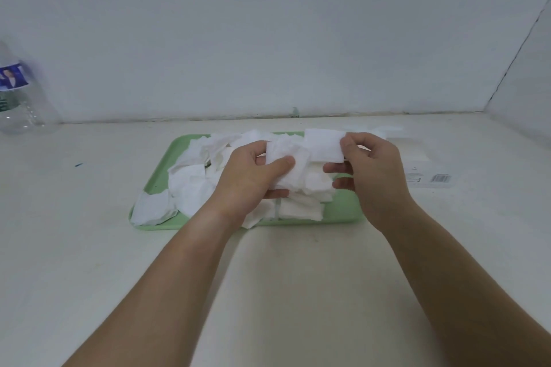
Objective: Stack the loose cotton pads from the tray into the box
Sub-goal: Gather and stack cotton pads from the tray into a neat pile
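Holding over the green tray [155, 176], the left hand [250, 176] has its thumb clamped on a small wad of cotton pads [286, 164], while the right hand [372, 176] pinches one flat pad [323, 146] by its edge. Most loose pads [190, 185] lie heaped across the tray, one drooping over its near left corner. The white box [417, 164] sits just off the tray's right edge. The risk, I'd say: that light pinch lets the pad slip, or the wad fans apart before boxing.

A clear plastic bottle [16, 89], seemingly near-empty, stands far left on the white table [89, 247].
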`<state>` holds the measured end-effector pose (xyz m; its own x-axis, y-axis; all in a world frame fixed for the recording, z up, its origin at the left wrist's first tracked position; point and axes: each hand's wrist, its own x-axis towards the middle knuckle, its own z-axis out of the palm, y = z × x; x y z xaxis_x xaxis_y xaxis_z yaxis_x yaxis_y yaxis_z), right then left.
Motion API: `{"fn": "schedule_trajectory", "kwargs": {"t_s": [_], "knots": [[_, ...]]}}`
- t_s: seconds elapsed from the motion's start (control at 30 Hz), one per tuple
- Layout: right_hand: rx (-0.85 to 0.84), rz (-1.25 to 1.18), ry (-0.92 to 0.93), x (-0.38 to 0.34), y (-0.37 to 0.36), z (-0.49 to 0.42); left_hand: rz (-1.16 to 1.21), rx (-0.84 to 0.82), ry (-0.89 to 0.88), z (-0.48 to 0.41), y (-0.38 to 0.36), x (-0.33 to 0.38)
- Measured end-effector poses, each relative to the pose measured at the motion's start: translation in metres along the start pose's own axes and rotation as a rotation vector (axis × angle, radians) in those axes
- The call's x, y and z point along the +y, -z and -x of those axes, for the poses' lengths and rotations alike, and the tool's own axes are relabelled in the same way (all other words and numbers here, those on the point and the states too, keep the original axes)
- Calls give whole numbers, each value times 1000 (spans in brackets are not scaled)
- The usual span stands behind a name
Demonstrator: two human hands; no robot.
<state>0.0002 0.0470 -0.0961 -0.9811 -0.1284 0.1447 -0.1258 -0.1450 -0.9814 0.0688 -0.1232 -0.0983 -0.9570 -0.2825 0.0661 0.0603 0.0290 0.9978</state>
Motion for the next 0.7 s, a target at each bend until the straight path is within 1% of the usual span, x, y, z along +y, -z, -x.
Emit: {"fn": "schedule_trajectory", "kwargs": {"t_s": [0.13,0.17,0.23,0.33,0.4,0.57,0.7], "knots": [[13,-218,-64,-6,0,1,10,43,19,0,4,0],[-19,-261,-70,-9,1,2,-8,45,14,0,4,1],[-139,-298,-73,-14,4,5,-57,23,1,0,6,1],[-334,-191,-62,-16,7,9,-103,-75,-10,2,5,3],[-398,-75,-38,-14,6,9,-111,-142,-7,3,3,4],[-386,202,79,-8,6,8,-46,-243,15,4,2,4],[-318,265,140,-5,4,9,5,-284,56,3,3,4]]}}
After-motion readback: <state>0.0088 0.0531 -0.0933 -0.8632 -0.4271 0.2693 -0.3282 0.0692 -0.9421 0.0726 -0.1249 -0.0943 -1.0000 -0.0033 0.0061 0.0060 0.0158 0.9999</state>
